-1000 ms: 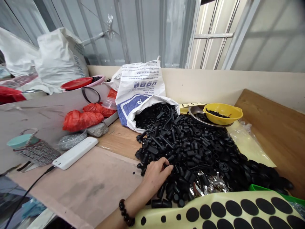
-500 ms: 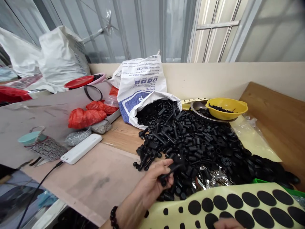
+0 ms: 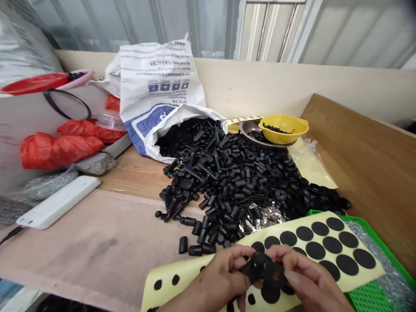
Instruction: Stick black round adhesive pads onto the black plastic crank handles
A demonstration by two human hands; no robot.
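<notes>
My left hand [image 3: 221, 277] and my right hand [image 3: 305, 281] meet at the bottom of the view, both pinched on one small black rubber part [image 3: 260, 266]. They hover over a pale yellow sheet [image 3: 325, 255] carrying black round pads. Just beyond lies a big heap of black rubber parts [image 3: 240, 177] spilling from a white and blue woven bag [image 3: 156, 95]. A few loose black parts [image 3: 195, 249] sit close to my left hand.
A yellow bowl [image 3: 283, 128] in a metal dish holds small black pieces at the back. A green tray [image 3: 373, 294] sits at the right under the sheet. At the left are red plastic bags [image 3: 55, 147] and a white power bank [image 3: 58, 201] with a cable.
My left hand has lifted a black part from the heap and drawn it back over the yellow sheet. My right hand has come in and taken hold of it too. The view tilted down.
</notes>
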